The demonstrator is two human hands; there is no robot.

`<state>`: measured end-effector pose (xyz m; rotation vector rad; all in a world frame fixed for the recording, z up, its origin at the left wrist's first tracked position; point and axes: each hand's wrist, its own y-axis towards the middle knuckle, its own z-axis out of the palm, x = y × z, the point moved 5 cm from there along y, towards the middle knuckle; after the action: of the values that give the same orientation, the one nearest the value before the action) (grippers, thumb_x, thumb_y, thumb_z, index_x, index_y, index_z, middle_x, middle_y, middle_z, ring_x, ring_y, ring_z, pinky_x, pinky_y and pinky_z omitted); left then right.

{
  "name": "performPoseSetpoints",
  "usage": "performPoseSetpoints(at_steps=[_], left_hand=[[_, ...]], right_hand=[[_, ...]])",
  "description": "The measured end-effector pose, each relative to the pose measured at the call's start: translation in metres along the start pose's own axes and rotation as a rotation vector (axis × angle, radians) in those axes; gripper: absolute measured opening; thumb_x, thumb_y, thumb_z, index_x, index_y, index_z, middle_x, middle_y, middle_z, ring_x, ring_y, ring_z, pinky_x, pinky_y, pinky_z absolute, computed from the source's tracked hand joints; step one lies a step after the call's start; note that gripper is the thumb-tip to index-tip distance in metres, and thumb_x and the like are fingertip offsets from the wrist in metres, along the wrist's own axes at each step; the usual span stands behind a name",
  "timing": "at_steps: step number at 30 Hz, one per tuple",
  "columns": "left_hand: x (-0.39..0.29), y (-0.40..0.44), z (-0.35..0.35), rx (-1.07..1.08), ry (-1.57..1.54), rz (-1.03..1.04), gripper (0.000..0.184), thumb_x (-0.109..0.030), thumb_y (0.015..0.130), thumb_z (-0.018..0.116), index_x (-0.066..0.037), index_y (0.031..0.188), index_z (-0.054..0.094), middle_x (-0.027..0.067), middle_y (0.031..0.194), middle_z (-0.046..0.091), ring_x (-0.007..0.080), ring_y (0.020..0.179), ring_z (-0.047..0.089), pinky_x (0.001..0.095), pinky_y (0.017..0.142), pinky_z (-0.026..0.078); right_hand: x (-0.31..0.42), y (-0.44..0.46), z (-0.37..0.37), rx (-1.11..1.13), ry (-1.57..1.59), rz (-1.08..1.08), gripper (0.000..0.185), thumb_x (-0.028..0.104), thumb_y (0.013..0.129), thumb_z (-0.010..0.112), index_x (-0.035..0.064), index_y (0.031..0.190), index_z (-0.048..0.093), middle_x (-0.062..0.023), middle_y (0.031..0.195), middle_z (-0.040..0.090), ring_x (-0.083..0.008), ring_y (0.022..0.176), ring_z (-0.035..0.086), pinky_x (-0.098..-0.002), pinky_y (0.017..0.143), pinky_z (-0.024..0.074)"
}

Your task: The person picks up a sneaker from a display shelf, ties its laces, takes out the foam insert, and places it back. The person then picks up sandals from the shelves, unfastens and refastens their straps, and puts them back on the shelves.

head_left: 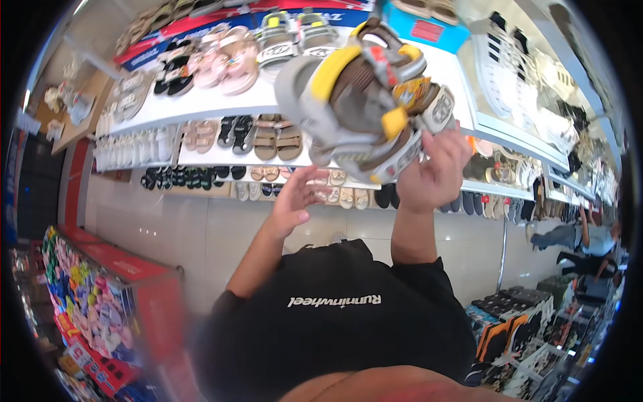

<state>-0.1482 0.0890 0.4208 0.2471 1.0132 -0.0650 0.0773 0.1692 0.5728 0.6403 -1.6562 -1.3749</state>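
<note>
Grey, brown and yellow strap sandals (pixel 328 100) are close to the camera, raised in front of the white display shelf. One stands out large and a second overlaps behind it; a small printed tag (pixel 411 92) shows among the straps. My right hand (pixel 439 167) is closed on the lower right side of the sandals, its fingertips partly hidden. Below and left of them, my left hand (pixel 299 197) has its fingers apart and holds nothing. Behind, grey and yellow sandals (pixel 276 47), pink sandals (pixel 238 63) and black sandals (pixel 177 69) sit on the shelf top.
Lower shelves hold tan sandals (pixel 278 139) and several rows of footwear. White shoes (pixel 495 67) are on the right-hand shelf. A red bin (pixel 151 295) with colourful small items stands at lower left. Shoe racks (pixel 512 318) stand lower right; people (pixel 593 238) are farther off.
</note>
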Motion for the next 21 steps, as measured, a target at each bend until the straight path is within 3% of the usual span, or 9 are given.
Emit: performPoseSetpoints(at_steps=[4,7,10,14,21], left_hand=[[-0.022,-0.007,-0.018,-0.160,-0.134,0.287,0.133,-0.059,0.060,0.093,-0.011,0.161,0.021,0.0123,0.157,0.039,0.0309,0.145,0.039,0.0491,0.121,0.034],[-0.046,-0.031,-0.043,-0.317,-0.221,0.451,0.131,-0.059,0.063,0.091,-0.010,0.162,0.021,0.0130,0.158,0.037,0.0311,0.146,0.039,0.0498,0.121,0.033],[-0.062,-0.061,-0.060,-0.386,-0.297,0.623,0.128,-0.059,0.065,0.089,-0.010,0.162,0.021,0.0136,0.159,0.036,0.0313,0.146,0.038,0.0505,0.122,0.032],[-0.089,-0.100,-0.083,-0.405,-0.328,0.756,0.125,-0.060,0.069,0.086,-0.009,0.162,0.020,0.0145,0.161,0.034,0.0316,0.147,0.038,0.0514,0.123,0.031],[-0.139,-0.177,-0.122,-0.413,-0.297,0.917,0.119,-0.060,0.075,0.081,-0.008,0.162,0.019,0.0160,0.163,0.031,0.0320,0.148,0.036,0.0530,0.124,0.028]], right_hand=[[0.064,-0.029,0.026,0.189,0.289,-0.002,0.034,-0.008,0.067,0.076,0.0088,0.096,0.074,-0.0066,0.090,0.066,-0.0286,0.091,0.062,-0.0528,0.104,0.0476],[0.104,-0.051,0.062,0.422,0.502,0.089,0.036,-0.005,0.066,0.080,0.0101,0.098,0.073,-0.0059,0.089,0.067,-0.0275,0.088,0.063,-0.0565,0.105,0.0453],[0.131,-0.079,0.094,0.554,0.697,0.170,0.038,-0.003,0.067,0.082,0.0087,0.102,0.073,-0.0073,0.091,0.069,-0.0281,0.088,0.064,-0.0508,0.097,0.0502],[0.174,-0.090,0.129,0.743,0.773,0.079,0.040,0.004,0.068,0.087,0.0047,0.105,0.072,-0.0099,0.097,0.071,-0.0317,0.090,0.064,-0.0397,0.080,0.0532],[0.242,-0.103,0.177,0.996,0.949,0.000,0.037,0.012,0.073,0.087,0.0052,0.107,0.074,-0.0092,0.100,0.072,-0.0291,0.094,0.065,-0.0390,0.084,0.0541]])
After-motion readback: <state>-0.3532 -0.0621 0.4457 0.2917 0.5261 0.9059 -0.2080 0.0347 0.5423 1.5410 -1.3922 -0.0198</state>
